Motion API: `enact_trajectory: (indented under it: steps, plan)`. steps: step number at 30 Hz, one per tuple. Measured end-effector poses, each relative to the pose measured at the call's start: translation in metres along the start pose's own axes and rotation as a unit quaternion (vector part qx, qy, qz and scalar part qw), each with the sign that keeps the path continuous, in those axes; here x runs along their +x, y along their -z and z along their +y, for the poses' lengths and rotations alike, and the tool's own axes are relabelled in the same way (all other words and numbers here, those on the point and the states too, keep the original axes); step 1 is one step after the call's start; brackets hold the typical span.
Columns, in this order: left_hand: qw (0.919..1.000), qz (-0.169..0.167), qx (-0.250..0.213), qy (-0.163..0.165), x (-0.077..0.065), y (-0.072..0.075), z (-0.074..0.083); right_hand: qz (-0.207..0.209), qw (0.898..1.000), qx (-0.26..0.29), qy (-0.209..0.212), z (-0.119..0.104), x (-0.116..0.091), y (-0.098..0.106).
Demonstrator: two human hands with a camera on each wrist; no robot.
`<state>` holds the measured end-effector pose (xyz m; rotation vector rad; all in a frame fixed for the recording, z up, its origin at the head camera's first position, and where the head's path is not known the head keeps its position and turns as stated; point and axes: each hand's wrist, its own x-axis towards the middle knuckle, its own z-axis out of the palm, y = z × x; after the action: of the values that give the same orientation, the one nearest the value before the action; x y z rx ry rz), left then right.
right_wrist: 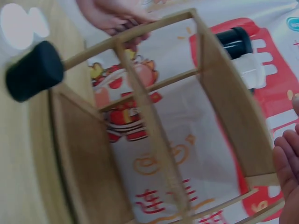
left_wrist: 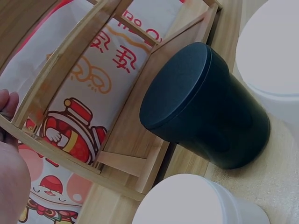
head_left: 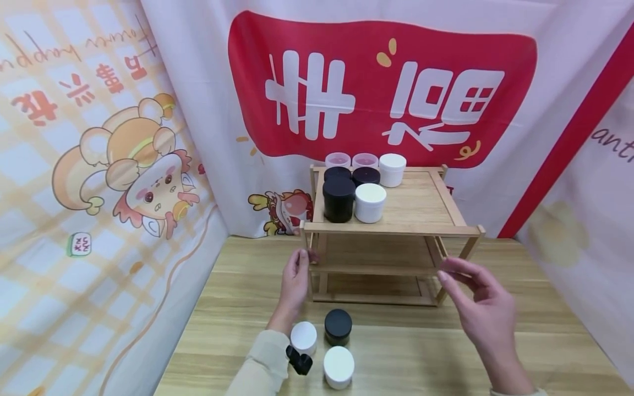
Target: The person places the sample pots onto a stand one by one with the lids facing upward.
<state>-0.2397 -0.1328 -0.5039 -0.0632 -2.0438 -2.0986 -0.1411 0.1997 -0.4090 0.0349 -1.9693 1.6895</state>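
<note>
A wooden rack (head_left: pixel 421 201) with stacked shelves stands on the floor ahead. My left hand (head_left: pixel 294 283) grips the rack's left side near the front leg; in the left wrist view its fingers (left_wrist: pixel 8 103) curl round the wooden rail. At the rack's right front, my right hand (head_left: pixel 485 308) holds nothing, its thumb and fingers apart. In the right wrist view its fingers (right_wrist: pixel 288 154) are close to the rack's edge; whether they touch cannot be told. On the top shelf, toward the left, stand black jars (head_left: pixel 339 202), white jars (head_left: pixel 370 204) and pinkish translucent tubs (head_left: pixel 365 160).
Before the rack, a black jar (head_left: pixel 338 324) and two white jars (head_left: pixel 339 366) stand on the wood-grain surface (head_left: pixel 396 357). Printed cloth (head_left: pixel 198 82) hangs behind and on both sides. A black device (head_left: pixel 299 360) is worn at the left wrist.
</note>
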Motion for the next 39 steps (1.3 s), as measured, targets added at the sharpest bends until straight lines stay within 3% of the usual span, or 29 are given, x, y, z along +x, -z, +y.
enact_trajectory:
  steps: [13, 21, 34, 39]
  plan:
    - [1.0000, -0.003, 0.005, 0.004, 0.000, 0.000, -0.001, -0.042, 0.999, 0.017, -0.014, 0.066, -0.050, -0.016]
    - [0.9999, 0.008, 0.007, 0.004, 0.001, 0.005, 0.002, -0.073, 0.995, 0.010, -0.070, 0.099, -0.076, -0.033]
    - [0.9997, -0.018, -0.013, 0.008, 0.006, 0.009, 0.006, -0.141, 0.981, -0.004, -0.136, 0.135, -0.096, -0.057]
    - [0.9996, -0.024, -0.005, 0.013, 0.007, 0.009, 0.005, -0.165, 0.977, 0.028, -0.135, 0.151, -0.106, -0.064]
